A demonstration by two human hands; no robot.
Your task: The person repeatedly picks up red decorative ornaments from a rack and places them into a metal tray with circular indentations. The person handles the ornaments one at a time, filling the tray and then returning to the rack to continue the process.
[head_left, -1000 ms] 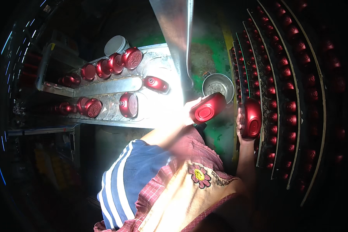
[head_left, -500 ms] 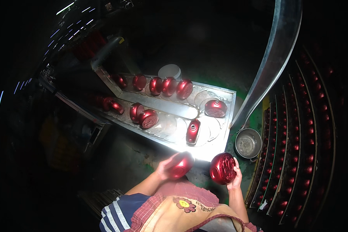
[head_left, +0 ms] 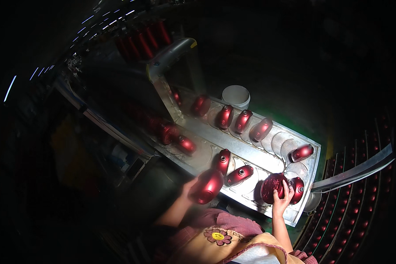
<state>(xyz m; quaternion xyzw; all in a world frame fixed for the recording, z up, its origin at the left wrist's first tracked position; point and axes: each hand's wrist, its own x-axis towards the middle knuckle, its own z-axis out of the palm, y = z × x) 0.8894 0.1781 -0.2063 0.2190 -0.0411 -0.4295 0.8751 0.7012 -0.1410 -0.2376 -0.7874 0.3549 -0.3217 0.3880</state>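
In my left hand [head_left: 190, 190] is a glossy red rounded bottle [head_left: 209, 187], held near the conveyor's front edge and slightly blurred. My right hand [head_left: 283, 196] has its fingers around another red bottle [head_left: 271, 188] with a patterned face, over the near right end of the conveyor [head_left: 264, 161]. Right beside it stands a red bottle [head_left: 297, 190] with its small neck showing; whether the two touch I cannot tell. Between my hands, a tilted red bottle [head_left: 240, 175] and an upright one [head_left: 224, 161] sit on the conveyor's round plates.
More red bottles [head_left: 243, 121] stand along the conveyor's far lane. Behind it is a white bucket [head_left: 236, 96]. A metal bar [head_left: 355, 170] juts out at the right, above racks [head_left: 339, 215] of red bottles. A metal arch [head_left: 163, 83] spans the conveyor's left part.
The view has swung left, so the conveyor appears further right. My right hand has carried its bottle over the conveyor end. My left hand still holds its bottle, now near the conveyor's front edge.
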